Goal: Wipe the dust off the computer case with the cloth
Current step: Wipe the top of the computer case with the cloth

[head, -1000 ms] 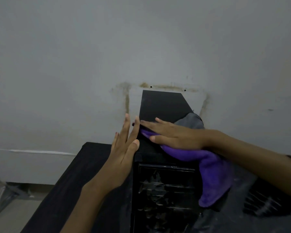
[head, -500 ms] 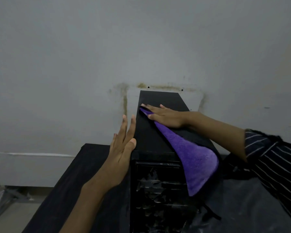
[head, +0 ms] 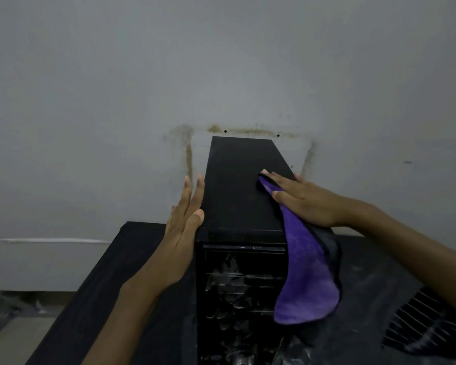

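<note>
Right hand flat on one purple cloth, left hand flat against one computer case.

Computer case: top panel smooth, matt black; front dusty w/ grey smears. Cloth is soft, fuzzy purple microfibre w/ a darker backing. Desk matt black, wood-grain look; wall matt grey paint, stained.

A dim, grey-lit room: a plain grey wall fills the view beyond both hands, marked by brown rectangular stains and two small dark holes. Below the hands stands a black table. Pale floor shows at lower left.
</note>
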